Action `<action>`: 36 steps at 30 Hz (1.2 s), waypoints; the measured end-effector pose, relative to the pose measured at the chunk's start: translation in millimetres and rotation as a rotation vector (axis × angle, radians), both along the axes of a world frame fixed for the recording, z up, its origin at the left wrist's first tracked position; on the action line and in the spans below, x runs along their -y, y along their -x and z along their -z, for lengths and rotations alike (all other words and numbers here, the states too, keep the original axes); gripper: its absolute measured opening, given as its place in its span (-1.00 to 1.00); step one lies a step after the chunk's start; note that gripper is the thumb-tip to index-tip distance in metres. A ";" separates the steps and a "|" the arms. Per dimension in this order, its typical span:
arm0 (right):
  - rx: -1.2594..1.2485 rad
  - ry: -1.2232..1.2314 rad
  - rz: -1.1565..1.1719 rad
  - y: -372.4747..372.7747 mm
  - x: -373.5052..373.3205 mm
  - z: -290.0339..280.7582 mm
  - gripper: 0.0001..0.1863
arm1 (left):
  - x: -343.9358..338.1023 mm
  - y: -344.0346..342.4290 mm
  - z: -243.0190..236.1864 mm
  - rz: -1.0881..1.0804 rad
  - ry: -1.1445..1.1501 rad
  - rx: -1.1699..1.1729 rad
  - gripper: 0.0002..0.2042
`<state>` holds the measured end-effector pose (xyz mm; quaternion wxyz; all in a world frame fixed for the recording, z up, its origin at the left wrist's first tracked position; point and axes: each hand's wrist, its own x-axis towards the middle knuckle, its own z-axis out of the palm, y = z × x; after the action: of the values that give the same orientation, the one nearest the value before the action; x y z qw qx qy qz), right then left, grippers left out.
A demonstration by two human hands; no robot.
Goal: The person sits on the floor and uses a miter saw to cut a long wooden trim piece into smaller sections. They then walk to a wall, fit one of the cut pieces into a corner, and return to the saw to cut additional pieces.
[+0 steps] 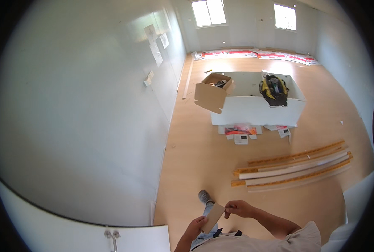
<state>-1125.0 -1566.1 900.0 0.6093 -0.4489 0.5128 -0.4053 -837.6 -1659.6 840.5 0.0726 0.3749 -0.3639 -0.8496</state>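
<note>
A flat tan rectangle, perhaps cardboard [213,217], is tilted in front of my body at the bottom of the head view. My left hand [197,226] grips its lower left edge, thumb over the face. At its upper right corner is my right hand [240,208], fingers closed in a pinch; whatever small thing may be between them is too small to make out. Beneath the rectangle show my jeans leg and one grey shoe [204,196] on the wooden floor.
Ahead stands a white box-like unit [254,110] bearing an open cardboard box [210,97] and a black-yellow tool bag [274,90]. Long strips with orange ends [296,170] lie on the floor at right. A white wall [90,105] runs along the left, above a white cabinet [145,239].
</note>
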 end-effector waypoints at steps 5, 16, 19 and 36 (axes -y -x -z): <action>-0.067 -0.035 0.163 50.6 134.4 45.5 -0.84 | 137.1 63.1 29.2 -0.029 -0.068 0.093 -0.62; -0.082 -0.124 0.905 245.6 379.6 71.3 -0.76 | 517.7 272.4 -47.3 0.212 0.171 0.124 -0.71; -0.447 -0.242 0.965 299.1 423.4 100.9 -0.74 | 606.4 307.2 -3.8 0.142 0.256 0.179 -0.70; -0.778 -0.128 0.371 589.6 1034.8 146.3 -0.82 | 947.7 389.6 53.9 -0.203 0.611 0.730 -0.63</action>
<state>-1714.6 -2600.9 753.7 0.3140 -0.4298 0.8003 -0.2761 -1227.2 -2607.3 786.6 0.1294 0.6434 -0.5601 -0.5055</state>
